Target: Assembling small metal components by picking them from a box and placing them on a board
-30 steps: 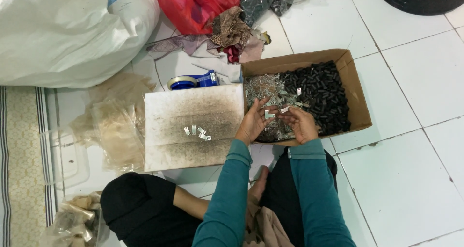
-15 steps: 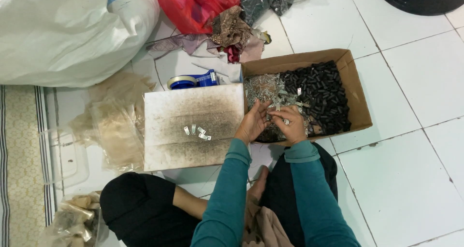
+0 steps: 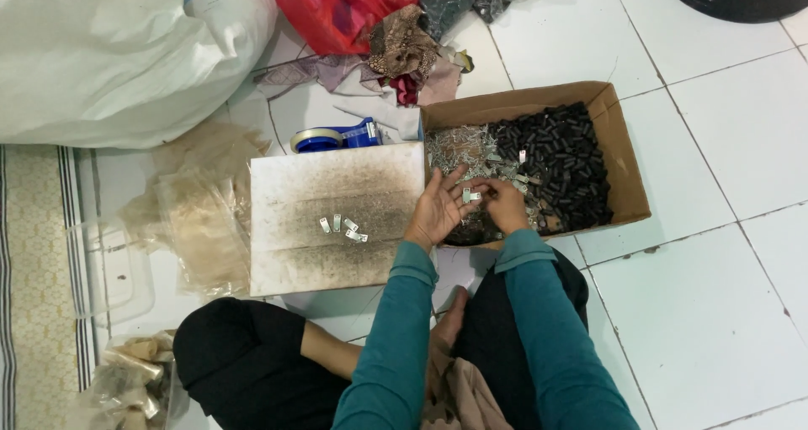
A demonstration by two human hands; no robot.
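over cardboard box: left hand spread, right hand pinching metal clips; tape dispenser beside board.

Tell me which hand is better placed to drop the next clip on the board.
Left, probably. The left hand lies open at the board edge with clips by its fingers; the right hand sits farther off, over the box.

- Left hand: palm up, fingers spread and open, forearm reaching forward in a teal sleeve.
- Right hand: fingers curled, fingertips pinched close beside the left palm.
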